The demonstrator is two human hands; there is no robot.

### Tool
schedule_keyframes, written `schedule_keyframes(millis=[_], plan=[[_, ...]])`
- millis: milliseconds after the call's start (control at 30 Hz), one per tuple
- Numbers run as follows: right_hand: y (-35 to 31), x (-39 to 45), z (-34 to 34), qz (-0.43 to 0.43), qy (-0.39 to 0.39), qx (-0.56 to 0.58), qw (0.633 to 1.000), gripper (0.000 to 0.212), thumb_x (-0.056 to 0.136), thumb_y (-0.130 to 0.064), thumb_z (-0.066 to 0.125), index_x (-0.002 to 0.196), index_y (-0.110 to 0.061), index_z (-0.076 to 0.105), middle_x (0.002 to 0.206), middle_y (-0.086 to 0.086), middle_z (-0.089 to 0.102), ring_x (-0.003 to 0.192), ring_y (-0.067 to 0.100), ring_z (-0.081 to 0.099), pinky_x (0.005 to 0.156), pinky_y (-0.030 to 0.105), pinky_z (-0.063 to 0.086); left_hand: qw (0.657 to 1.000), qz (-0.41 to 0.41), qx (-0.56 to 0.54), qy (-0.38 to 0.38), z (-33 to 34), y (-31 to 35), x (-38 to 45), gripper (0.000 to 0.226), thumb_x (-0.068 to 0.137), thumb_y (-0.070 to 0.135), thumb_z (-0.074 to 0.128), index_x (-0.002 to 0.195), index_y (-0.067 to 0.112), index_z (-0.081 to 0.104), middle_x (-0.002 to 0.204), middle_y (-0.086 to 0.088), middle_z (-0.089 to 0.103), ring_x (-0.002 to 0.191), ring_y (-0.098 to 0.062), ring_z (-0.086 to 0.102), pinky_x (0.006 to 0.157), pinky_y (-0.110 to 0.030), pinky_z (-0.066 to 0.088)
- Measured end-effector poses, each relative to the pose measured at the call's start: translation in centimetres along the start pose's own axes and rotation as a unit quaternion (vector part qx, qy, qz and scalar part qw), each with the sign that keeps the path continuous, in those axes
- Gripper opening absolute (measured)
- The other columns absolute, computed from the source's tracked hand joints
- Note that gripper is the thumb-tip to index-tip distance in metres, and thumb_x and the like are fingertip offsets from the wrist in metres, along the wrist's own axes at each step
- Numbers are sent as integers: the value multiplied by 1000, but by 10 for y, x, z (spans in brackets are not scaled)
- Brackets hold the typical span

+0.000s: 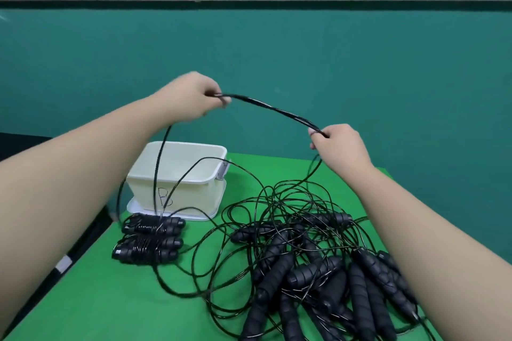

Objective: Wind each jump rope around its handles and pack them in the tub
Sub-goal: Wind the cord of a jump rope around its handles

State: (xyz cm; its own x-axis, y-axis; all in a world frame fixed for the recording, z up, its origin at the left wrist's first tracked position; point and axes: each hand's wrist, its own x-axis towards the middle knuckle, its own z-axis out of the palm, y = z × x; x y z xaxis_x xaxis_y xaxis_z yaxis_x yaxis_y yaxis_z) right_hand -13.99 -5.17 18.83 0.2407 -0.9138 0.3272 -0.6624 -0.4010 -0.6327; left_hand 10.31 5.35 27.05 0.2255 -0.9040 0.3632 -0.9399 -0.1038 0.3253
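A teal wall (pixel 304 58) rises behind our green worktop (pixel 116 299). We hold both hands raised above it: our left hand (pixel 191 99) pinches one end of a doubled black rope (pixel 273 111) and our right hand (pixel 336 144) pinches the other, the stretch sagging slightly between them. Strands hang from both hands to the worktop. The white tub (pixel 177 174) stands at the back left. Two wound ropes (pixel 151 238) lie just in front of it. A tangled pile (pixel 318 266) of ropes and handles lies on the right.
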Motion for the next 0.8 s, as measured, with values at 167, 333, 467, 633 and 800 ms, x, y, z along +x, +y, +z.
schedule_keyframes(millis=[167, 333, 467, 633, 800], plan=[[26, 1, 5, 37, -15, -36, 999, 39, 97, -37, 47, 81, -7, 69, 60, 5, 57, 54, 23, 49, 51, 26, 35, 986, -42, -23, 160, -48, -20, 3, 18, 84, 35, 69, 85, 18, 66, 66, -1, 52, 57, -18, 41, 50, -23, 32], [43, 0, 7, 64, -41, -76, 994, 41, 99, -39, 44, 89, -8, 68, 68, 7, 59, 55, 22, 49, 50, 26, 34, 977, -33, -24, 211, -87, -16, 4, 16, 89, 33, 63, 93, 19, 66, 78, -2, 56, 63, -19, 46, 54, -24, 36], [38, -3, 8, 54, -17, -90, 994, 50, 101, -46, 33, 90, -10, 66, 96, 13, 51, 63, 26, 53, 57, 29, 37, 979, -34, -47, 198, -92, -1, 3, 19, 95, 30, 51, 92, 20, 67, 70, -4, 53, 49, -17, 42, 49, -23, 33], [8, -10, -7, 3, -3, -6, 1000, 48, 102, -30, 33, 71, -14, 66, 61, 0, 52, 64, 23, 52, 59, 30, 35, 988, 10, -88, 124, -70, 30, -3, 27, 87, 41, 64, 88, 15, 67, 64, 1, 47, 50, -13, 36, 49, -24, 33], [-22, -11, -18, 37, -45, 153, 986, 41, 96, -21, 39, 60, -16, 58, 51, -4, 43, 47, 15, 37, 46, 24, 28, 982, 35, -168, -80, 5, 53, -15, 32, 75, 49, 70, 94, 23, 69, 63, 1, 43, 54, -17, 36, 44, -22, 31]])
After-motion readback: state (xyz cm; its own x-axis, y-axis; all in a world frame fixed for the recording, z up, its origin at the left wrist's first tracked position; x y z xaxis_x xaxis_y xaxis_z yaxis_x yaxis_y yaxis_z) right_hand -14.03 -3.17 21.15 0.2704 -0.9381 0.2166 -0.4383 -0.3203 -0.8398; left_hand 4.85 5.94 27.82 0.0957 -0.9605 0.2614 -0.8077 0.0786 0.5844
